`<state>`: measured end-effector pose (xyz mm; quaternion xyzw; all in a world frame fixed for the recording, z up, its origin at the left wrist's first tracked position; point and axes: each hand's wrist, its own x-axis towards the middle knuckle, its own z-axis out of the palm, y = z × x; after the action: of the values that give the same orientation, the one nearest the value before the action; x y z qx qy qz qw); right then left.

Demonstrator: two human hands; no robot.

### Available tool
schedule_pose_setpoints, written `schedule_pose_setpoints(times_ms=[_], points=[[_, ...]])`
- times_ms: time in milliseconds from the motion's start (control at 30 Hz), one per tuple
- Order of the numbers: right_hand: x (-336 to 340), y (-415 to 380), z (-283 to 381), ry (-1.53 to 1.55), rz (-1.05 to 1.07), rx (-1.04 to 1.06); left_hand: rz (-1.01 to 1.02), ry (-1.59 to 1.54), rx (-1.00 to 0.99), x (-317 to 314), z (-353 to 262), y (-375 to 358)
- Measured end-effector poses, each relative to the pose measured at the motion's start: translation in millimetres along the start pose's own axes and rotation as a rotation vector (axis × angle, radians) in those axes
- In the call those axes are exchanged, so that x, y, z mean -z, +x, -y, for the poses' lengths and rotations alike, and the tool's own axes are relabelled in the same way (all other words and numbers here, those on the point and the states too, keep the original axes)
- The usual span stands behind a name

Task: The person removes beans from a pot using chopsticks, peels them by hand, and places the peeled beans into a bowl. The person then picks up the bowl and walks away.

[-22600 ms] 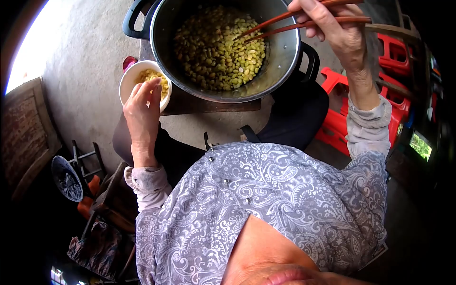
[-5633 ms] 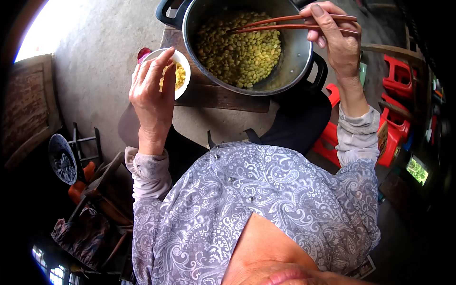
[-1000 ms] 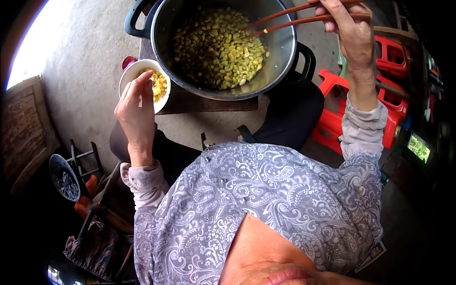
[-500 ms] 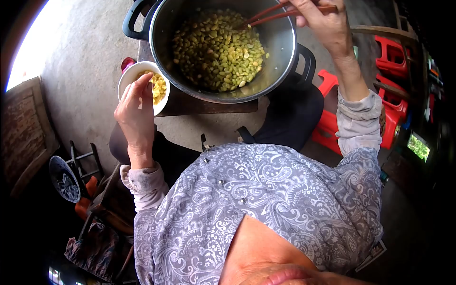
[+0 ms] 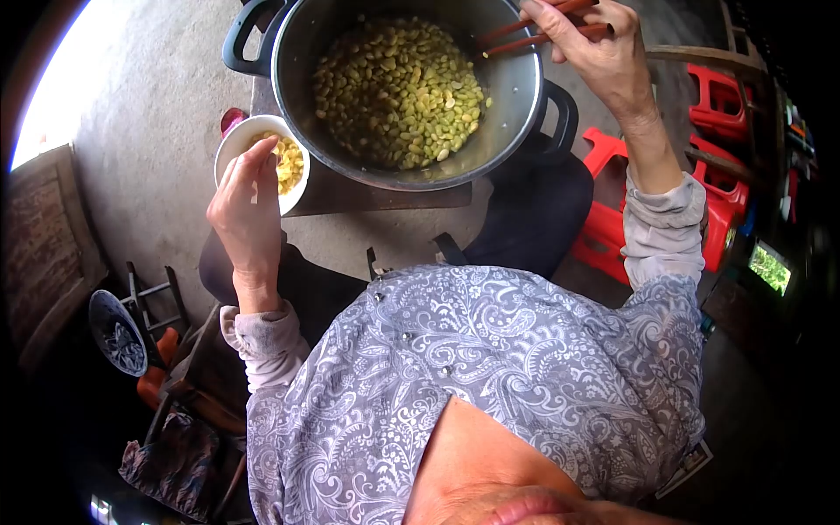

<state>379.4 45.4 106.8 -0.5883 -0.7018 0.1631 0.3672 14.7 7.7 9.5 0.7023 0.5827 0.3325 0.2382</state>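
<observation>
My right hand [image 5: 604,52] is closed round a pair of reddish-brown chopsticks [image 5: 529,40] at the upper right. Their tips hang inside a deep metal pot [image 5: 512,105], over its right inner wall; a small pale speck shows at the lower tip. Many green-yellow beans [image 5: 402,96] cover the pot's bottom, some in shadow. My left hand [image 5: 247,206] is over a white bowl [image 5: 229,150] beside the pot, thumb and fingertips pressed together. What they pinch, if anything, is hidden. Yellow pieces [image 5: 289,162] lie in the bowl.
Pot and bowl stand on a low dark wooden surface [image 5: 385,199] before my knees. Red plastic stools [image 5: 604,232] are at the right. A blue-grey basin [image 5: 118,332] and a wooden seat [image 5: 206,376] are at the lower left. A pink object [image 5: 232,119] sits behind the bowl.
The chopsticks have drawn back from the beans, rightward towards the pot's wall, with my right hand. My left hand keeps its pinch over the bowl, nearly unmoved.
</observation>
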Motion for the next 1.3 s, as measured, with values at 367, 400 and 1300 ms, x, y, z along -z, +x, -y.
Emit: schedule_pose_setpoints(times_ms=[367, 400, 1300], points=[[46, 3, 20, 0.248, -0.073, -0.296, -0.16, -0.127, -0.116, 4, -7, -1], [53, 1, 14, 0.341, -0.116, -0.291, -0.156, -0.139, -0.169, 6, -15, 1], [44, -45, 24, 0.702, -0.023, -0.217, -0.21, 0.085, -0.322, 5, -36, 4]])
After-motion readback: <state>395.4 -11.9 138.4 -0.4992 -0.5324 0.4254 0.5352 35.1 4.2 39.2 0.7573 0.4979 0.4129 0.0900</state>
